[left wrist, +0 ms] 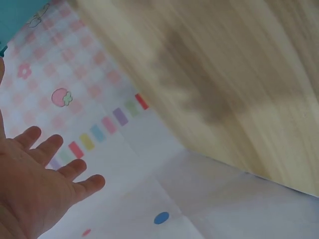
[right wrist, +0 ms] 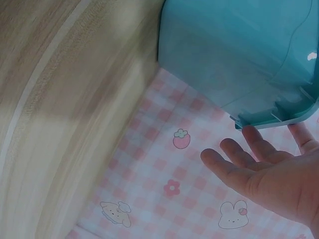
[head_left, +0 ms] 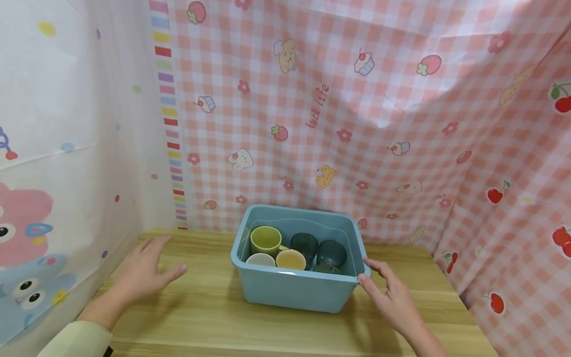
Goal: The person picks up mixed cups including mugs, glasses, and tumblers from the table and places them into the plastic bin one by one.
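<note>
A blue plastic bin (head_left: 294, 290) stands on the wooden table, its near side facing me. Inside are a yellow-green mug (head_left: 265, 240), a white cup (head_left: 260, 260), a pale yellow cup (head_left: 291, 260) and dark glass cups (head_left: 332, 253); the bin's front wall hides their lower parts. My right hand (head_left: 394, 300) touches the bin's right front corner with thumb and fingertips. In the right wrist view, its fingers (right wrist: 261, 144) are extended under the rim, some apart from it. My left hand (head_left: 144, 270) hovers left of the bin, fingers spread, holding nothing.
Behind the bin hangs a pink checked cloth (head_left: 312, 148) with printed strawberries and cupcakes. White cloth (head_left: 102, 163) borders the left side, and more checked cloth the right. The wooden tabletop (head_left: 200, 307) extends around the bin.
</note>
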`<state>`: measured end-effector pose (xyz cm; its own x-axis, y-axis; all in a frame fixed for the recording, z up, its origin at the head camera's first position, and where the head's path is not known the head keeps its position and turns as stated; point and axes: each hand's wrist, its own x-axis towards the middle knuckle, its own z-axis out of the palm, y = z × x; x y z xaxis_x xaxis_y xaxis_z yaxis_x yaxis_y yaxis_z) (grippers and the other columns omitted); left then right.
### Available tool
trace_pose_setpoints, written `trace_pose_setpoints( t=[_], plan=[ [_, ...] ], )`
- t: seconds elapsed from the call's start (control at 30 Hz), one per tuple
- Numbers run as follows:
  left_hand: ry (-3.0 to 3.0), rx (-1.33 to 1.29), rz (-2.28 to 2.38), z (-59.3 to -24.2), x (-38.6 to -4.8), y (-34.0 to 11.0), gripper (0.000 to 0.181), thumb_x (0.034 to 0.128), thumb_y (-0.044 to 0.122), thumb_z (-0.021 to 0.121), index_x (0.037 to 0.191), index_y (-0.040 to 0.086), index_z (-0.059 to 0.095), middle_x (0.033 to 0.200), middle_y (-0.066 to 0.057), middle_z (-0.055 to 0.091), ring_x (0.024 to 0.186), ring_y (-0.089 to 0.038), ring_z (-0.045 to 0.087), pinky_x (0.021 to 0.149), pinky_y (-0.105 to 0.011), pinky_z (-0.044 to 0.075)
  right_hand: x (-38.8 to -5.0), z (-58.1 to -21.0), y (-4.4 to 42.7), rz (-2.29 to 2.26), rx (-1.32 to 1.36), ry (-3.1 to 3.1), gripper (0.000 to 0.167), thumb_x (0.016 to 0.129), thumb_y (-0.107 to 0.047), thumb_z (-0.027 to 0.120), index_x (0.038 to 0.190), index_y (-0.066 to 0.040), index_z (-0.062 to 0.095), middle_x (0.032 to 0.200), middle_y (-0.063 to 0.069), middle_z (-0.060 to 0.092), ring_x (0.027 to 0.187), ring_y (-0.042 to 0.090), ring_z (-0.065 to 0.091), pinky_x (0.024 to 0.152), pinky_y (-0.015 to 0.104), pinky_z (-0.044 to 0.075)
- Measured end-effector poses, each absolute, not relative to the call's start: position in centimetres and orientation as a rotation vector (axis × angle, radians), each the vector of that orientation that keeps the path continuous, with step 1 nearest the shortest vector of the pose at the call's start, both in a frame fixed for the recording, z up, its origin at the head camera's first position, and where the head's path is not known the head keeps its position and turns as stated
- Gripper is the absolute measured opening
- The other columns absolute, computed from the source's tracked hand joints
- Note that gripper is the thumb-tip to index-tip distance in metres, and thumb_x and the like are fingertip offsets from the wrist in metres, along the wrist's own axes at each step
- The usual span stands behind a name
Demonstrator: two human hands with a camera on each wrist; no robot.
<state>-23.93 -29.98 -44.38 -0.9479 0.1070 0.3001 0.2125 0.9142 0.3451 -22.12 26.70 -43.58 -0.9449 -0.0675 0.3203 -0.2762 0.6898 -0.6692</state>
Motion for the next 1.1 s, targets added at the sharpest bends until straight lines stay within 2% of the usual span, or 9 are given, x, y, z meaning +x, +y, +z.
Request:
trace_pose_setpoints(
  t=[0.23, 0.5, 0.7, 1.1],
  plan=[
    [-2.83, -0.208, -0.55, -45.3, -23.8, -29.8, 0.102, 0.0933, 0.064, 0.073, 0.164, 0.002, 0.034, 0.165, -0.032, 0.04, 0.143, -0.07, 0.034, 0.111, -0.089, 0.025, -22.4, -43.4, 26.8, 1.098, 0.274, -2.655, 0.049, 0.107, -0.044, 0.063, 0.149, -0.019, 0.059, 0.154, 0.017, 0.061, 0.143, 0.045, 0.055, 0.102, 0.067, 0.055],
    [-2.828, -0.228, -0.489, -46.0, -24.1, -29.9, 0.104, 0.0929, 0.072, 0.067, 0.166, 0.006, 0.032, 0.168, -0.03, 0.037, 0.146, -0.064, 0.036, 0.113, -0.087, 0.025, -22.5, -43.0, 27.0, 1.086, 0.276, -2.668, 0.049, 0.107, -0.044, 0.064, 0.149, -0.018, 0.059, 0.155, 0.021, 0.059, 0.141, 0.047, 0.056, 0.098, 0.066, 0.057],
    [-2.844, -0.265, -0.459, -45.9, -24.6, -29.6, 0.106, 0.093, 0.074, 0.066, 0.166, 0.005, 0.031, 0.169, -0.03, 0.034, 0.149, -0.066, 0.031, 0.116, -0.087, 0.021, -22.6, -42.8, 27.2, 1.068, 0.308, -2.656, 0.049, 0.107, -0.041, 0.065, 0.147, -0.014, 0.061, 0.155, 0.02, 0.059, 0.144, 0.046, 0.054, 0.107, 0.071, 0.05],
    [-2.848, -0.27, -0.43, -45.8, -24.4, -28.9, 0.103, 0.0926, 0.069, 0.07, 0.166, 0.007, 0.032, 0.17, -0.028, 0.033, 0.15, -0.068, 0.03, 0.118, -0.085, 0.021, -22.7, -42.6, 27.1, 0.979, 0.35, -2.68, 0.048, 0.106, -0.041, 0.067, 0.146, -0.015, 0.063, 0.152, 0.019, 0.062, 0.139, 0.046, 0.058, 0.104, 0.07, 0.052]
  ],
)
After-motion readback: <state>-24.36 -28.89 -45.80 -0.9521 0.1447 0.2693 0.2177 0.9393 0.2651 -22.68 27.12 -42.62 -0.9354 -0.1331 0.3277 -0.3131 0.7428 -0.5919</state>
